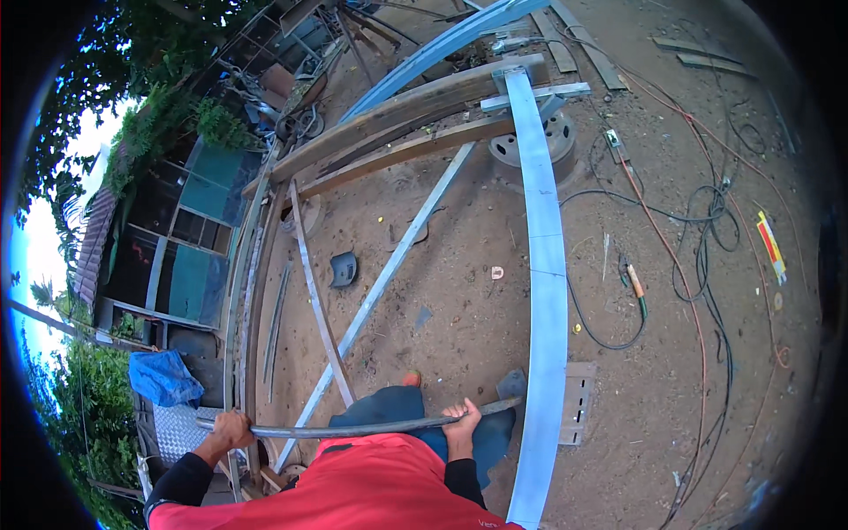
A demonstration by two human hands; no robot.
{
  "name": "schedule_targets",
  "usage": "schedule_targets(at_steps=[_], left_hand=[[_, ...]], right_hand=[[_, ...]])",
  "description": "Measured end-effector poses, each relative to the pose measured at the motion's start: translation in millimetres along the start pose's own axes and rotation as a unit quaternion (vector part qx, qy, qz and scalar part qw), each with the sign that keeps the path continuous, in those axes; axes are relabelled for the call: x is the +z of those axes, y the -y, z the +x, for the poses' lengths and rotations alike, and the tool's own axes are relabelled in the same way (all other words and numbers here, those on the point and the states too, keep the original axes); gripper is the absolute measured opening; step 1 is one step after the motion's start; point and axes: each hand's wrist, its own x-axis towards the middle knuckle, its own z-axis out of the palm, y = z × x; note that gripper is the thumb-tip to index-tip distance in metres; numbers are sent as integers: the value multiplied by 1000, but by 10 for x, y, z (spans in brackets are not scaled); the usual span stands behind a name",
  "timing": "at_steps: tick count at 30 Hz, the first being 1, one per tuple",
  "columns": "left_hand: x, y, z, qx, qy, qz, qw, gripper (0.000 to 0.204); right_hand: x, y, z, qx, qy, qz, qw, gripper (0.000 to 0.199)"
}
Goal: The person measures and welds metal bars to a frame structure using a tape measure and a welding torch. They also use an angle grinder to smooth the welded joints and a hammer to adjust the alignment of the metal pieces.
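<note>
A long dark grey metal bar (353,431) lies crosswise in front of my red shirt, held in both hands. My left hand (233,428) is closed round it near its left end, beside the long rails on the left. My right hand (460,419) grips it closer to its right end. That end reaches almost to a long pale metal beam (546,265), which runs from the lower edge to the far support. Whether the bar touches the beam I cannot tell. A small grey piece (511,385) shows by the bar's right end, its kind unclear.
Two slanting metal strips (386,276) cross left of the beam. Wooden planks (397,99) and a wheel rim (558,141) stand at the far end. Cables (704,256) and an electrode holder with an orange handle (635,281) lie on the dirt at right. A blue tarp (165,378) is at left.
</note>
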Motion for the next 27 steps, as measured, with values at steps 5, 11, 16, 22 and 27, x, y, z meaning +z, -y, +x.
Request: schedule_targets(at_steps=[5, 11, 16, 22, 27], left_hand=[[155, 143, 549, 43, -26, 16, 999, 30], [1225, 0, 2230, 151, 2, -37, 988, 32], [2318, -745, 3588, 264, 113, -111, 952, 36], [2069, -911, 3294, 241, 160, -91, 953, 47], [2293, -639, 3134, 110, 145, -102, 978, 51]], right_hand=[[-63, -47, 222, -40, 27, 4, 999, 35], [-230, -172, 652, -181, 12, -34, 983, 34], [-584, 223, 934, -247, 12, -95, 964, 33], [-555, 346, 794, -236, -52, -73, 968, 35], [-489, 195, 812, -133, -101, -83, 982, 35]])
